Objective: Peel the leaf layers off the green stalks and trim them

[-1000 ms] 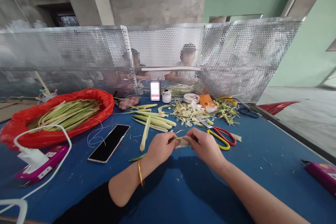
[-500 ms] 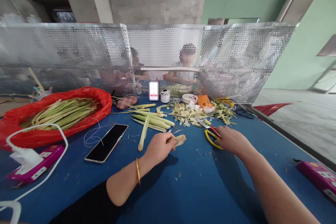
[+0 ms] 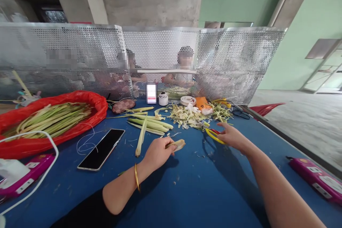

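Note:
My left hand (image 3: 160,151), with a gold bangle at the wrist, pinches a short pale plant stalk piece (image 3: 179,145) above the blue table. To its right, a pair of scissors (image 3: 212,136) with yellow and red handles lies with its blades at the pile of trimmings. My right hand (image 3: 233,138) is at the handles, its index finger and thumb apart; the other fingers are partly hidden. Several green-white stalks (image 3: 153,124) lie beyond my left hand, and a single stalk (image 3: 141,137) points toward me.
A red bag (image 3: 98,105) of long green stalks and a phone (image 3: 103,149) are on the left. Pale trimmings (image 3: 185,115), a tape roll (image 3: 187,100) and an orange packet (image 3: 203,105) lie at the back. Purple power strips flank both sides; a perforated metal screen (image 3: 160,50) stands behind, people beyond.
My right hand's fingers have loosened and spread at the scissors' handles. My left hand keeps its hold on the stalk piece. The whole view has shifted slightly.

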Tool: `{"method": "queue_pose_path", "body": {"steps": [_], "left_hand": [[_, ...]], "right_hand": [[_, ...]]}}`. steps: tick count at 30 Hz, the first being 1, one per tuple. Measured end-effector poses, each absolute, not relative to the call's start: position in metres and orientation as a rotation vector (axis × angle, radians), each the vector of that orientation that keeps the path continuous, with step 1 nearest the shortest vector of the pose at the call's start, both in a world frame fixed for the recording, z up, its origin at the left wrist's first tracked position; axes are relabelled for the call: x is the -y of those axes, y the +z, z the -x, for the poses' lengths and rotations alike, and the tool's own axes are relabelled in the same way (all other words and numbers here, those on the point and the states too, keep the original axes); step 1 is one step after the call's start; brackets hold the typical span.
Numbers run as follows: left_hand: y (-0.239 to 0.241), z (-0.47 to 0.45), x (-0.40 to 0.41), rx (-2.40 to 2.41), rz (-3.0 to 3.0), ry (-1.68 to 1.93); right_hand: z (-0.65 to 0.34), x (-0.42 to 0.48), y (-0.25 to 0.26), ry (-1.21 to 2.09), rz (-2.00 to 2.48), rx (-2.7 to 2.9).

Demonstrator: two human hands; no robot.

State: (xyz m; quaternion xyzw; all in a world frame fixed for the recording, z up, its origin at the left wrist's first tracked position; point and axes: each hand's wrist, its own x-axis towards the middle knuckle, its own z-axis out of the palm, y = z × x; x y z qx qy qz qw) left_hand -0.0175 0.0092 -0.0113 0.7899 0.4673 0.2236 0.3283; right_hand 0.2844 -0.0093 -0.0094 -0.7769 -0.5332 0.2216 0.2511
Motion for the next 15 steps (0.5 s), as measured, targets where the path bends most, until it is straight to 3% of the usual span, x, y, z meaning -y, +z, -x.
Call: {"method": "queue_pose_path", "body": {"steps": [12,15], "left_hand": [[-0.008,0.017,-0.007,-1.206,-2.089,0.583],[-0.007,0.017,-0.006,-1.197,-2.094,0.581]], "right_hand": [[-0.284,0.051,0.015,1.171,1.498,0.979],[-0.302,0.067,0.019,1.134,1.380,0.908]]}}
